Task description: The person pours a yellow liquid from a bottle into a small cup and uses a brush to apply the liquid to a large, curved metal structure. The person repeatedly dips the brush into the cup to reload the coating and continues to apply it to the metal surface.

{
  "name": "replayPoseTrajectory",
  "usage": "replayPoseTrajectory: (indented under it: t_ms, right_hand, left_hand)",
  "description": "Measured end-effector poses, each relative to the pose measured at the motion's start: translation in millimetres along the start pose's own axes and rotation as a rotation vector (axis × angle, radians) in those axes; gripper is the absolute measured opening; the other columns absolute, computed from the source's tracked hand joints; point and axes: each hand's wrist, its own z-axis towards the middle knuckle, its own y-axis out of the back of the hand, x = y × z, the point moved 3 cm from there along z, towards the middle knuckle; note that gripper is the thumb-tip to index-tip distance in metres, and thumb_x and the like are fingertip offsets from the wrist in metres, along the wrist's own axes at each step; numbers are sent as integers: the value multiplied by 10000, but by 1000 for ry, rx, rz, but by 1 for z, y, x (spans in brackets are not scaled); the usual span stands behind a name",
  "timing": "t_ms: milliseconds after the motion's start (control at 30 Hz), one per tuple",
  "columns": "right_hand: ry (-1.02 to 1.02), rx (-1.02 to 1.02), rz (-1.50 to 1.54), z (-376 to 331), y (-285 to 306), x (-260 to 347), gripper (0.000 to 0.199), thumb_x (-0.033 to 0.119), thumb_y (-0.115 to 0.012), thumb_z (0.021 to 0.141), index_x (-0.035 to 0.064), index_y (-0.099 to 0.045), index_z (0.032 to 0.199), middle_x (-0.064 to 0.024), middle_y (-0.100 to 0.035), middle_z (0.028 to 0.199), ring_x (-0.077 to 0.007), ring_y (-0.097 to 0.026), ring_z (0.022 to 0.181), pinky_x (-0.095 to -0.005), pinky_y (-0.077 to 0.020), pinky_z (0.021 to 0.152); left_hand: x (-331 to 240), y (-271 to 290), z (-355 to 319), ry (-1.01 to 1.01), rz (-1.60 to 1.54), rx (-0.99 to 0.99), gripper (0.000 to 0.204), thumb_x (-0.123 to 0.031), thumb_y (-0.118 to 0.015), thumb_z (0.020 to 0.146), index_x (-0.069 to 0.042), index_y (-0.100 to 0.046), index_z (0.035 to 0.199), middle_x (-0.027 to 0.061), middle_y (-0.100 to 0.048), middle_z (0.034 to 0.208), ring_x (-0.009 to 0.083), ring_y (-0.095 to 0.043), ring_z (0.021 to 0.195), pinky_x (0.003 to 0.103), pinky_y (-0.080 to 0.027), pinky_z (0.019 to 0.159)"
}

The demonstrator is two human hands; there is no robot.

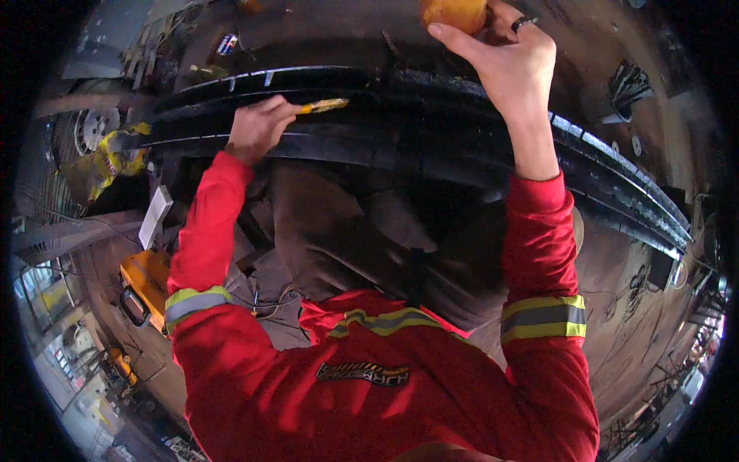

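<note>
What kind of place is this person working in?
Probably a vehicle repair workshop. A long stack of black metal strips, like a truck's leaf spring, runs across; the left hand holds a yellow-handled brush to it, and a wheel sits at left. The right hand holds an orange container.

one view only, so there's no second angle to share any part of the scene with. it rides on your head, left lens of the pair, looking down your own red-sleeved chest and out along both raised forearms. it's close in: your left hand (258, 127) and right hand (508, 61) sit high in frame, against the long black leaf-spring stack (431, 146) that crosses the picture. the fisheye bows that stack, and the rim goes black all round.
</note>
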Motion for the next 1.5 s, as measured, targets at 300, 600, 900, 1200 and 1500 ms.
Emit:
replayPoseTrajectory:
  t_ms: [300, 600, 900, 1200, 1500]
  right_hand:
    - [17, -2, 13, -12, 10, -1, 293, 12, -798, 701, -50, -668, 956, -63, -697, 860, -99, -645, 764, -237, -507, 704]
    - [56, -81, -26, -19, 20, -4, 326, 2, -794, 706, -64, -659, 995, -74, -694, 884, -106, -641, 786, -240, -506, 733]
    - [23, -65, 31, -17, 25, -7, 352, -14, -788, 715, -77, -644, 1030, -76, -693, 911, -106, -640, 800, -237, -509, 734]
    - [13, -71, 51, -18, 22, -10, 347, -16, -781, 720, -76, -646, 1033, -80, -696, 911, -110, -645, 806, -236, -513, 752]
    - [-6, -55, 36, -19, 20, -9, 309, -4, -790, 714, -66, -662, 988, -66, -702, 887, -94, -648, 782, -230, -515, 735]
  left_hand:
    - [9, -27, 19, -63, 35, 38, 119, -138, -680, 804, -119, -687, 922, 31, -584, 796, 241, -622, 704, 349, -489, 582]
    - [80, 14, -43, 213, 26, 4, 136, -164, -691, 800, -119, -696, 928, 43, -626, 846, 264, -628, 794, 349, -500, 684]
    - [61, -2, -22, 25, 55, -47, 158, -128, -717, 782, -126, -713, 940, 39, -638, 833, 237, -643, 742, 320, -507, 633]
    - [59, -5, -47, 79, 79, -184, 133, -166, -724, 782, -145, -723, 913, 18, -646, 850, 222, -648, 731, 306, -524, 612]
    - [47, 17, -2, 67, -4, -115, 152, -226, -703, 814, -147, -729, 942, 34, -645, 833, 241, -643, 728, 323, -513, 623]
